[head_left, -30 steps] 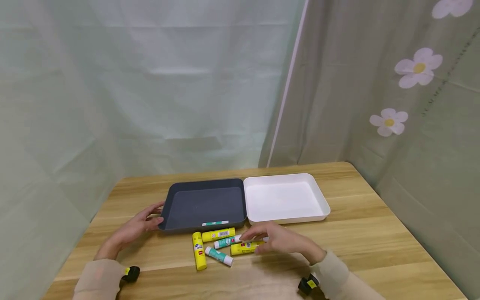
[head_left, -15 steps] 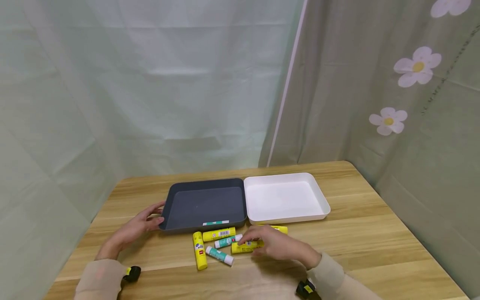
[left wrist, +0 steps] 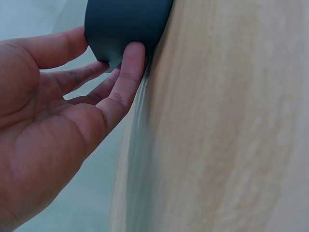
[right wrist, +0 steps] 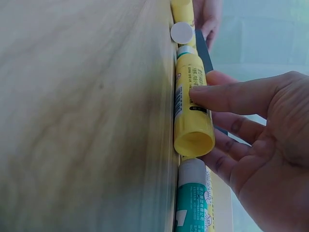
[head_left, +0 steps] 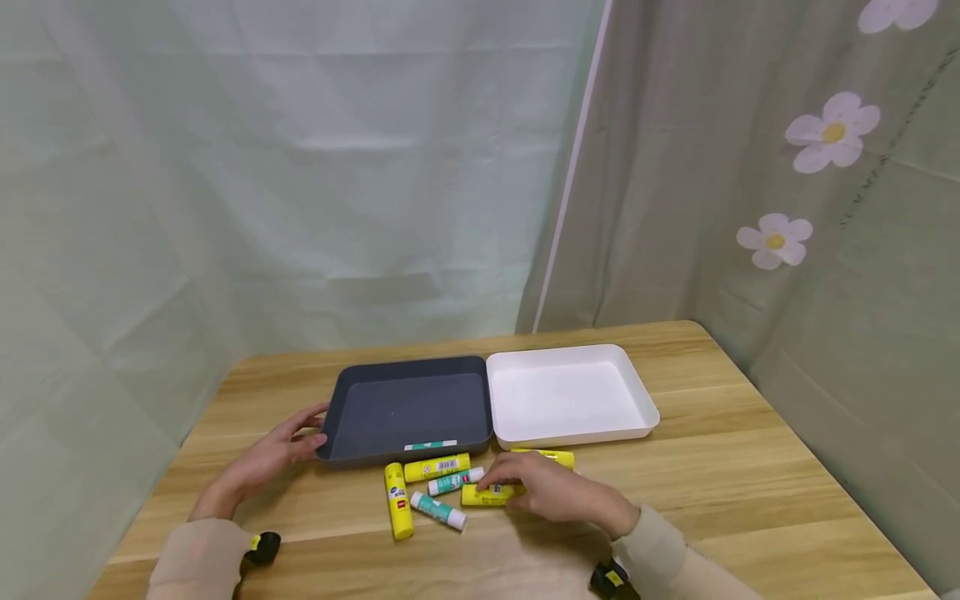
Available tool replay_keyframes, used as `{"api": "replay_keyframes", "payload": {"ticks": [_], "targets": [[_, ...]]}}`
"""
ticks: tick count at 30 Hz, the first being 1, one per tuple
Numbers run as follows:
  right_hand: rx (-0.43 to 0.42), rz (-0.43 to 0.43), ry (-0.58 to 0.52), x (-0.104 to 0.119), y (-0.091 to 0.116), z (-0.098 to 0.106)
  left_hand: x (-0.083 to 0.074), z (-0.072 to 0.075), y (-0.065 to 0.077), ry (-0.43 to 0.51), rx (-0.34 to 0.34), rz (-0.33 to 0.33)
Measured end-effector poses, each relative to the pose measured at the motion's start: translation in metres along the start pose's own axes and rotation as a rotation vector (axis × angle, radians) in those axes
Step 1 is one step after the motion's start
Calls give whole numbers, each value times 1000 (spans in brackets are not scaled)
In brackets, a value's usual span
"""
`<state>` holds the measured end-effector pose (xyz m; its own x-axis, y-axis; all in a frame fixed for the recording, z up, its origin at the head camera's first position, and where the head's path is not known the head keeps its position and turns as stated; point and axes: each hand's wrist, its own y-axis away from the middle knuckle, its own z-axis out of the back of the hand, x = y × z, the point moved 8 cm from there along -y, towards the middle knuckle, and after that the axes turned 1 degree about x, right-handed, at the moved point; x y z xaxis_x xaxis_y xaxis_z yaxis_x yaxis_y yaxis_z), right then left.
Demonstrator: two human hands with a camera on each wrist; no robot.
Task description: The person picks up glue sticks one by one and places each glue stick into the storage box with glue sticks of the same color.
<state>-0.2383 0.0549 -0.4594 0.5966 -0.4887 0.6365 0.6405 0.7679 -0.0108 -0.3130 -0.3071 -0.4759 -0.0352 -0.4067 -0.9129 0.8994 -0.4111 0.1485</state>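
Observation:
My left hand (head_left: 273, 454) rests its fingertips against the outer left side of the dark grey tray (head_left: 412, 408), near its front corner. The left wrist view shows those fingers fairly straight against the tray wall (left wrist: 128, 24). In front of the trays, my right hand (head_left: 558, 492) pinches a yellow glue stick (head_left: 483, 496) lying on the table. Its thumb (right wrist: 227, 99) lies along the stick's label in the right wrist view, with the other fingers on the far side. A teal glue stick (right wrist: 193, 203) lies just beyond, hidden by the hand in the head view.
A white tray (head_left: 573, 396) adjoins the dark one. Inside the dark tray lies a teal glue stick (head_left: 431, 446). Nearby on the wooden table are more yellow glue sticks (head_left: 399, 500) and teal ones (head_left: 438, 511). Curtains hang behind the table.
My right hand has come down slightly and closed its thumb and fingers about the yellow glue stick, uncovering another yellow stick behind it. The left hand has stayed at the dark tray.

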Motion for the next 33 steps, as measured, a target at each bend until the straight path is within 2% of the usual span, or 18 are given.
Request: {"api": "replay_keyframes", "payload": {"ticks": [18, 23, 33], "targets": [[-42, -20, -22, -1, 2, 3, -1, 0, 1, -18, 0, 5], [-101, 19, -15, 5, 4, 11, 0, -1, 1, -17, 1, 6], [-188, 56, -74, 7, 9, 35, 0, 1, 0, -10, 3, 0]]}}
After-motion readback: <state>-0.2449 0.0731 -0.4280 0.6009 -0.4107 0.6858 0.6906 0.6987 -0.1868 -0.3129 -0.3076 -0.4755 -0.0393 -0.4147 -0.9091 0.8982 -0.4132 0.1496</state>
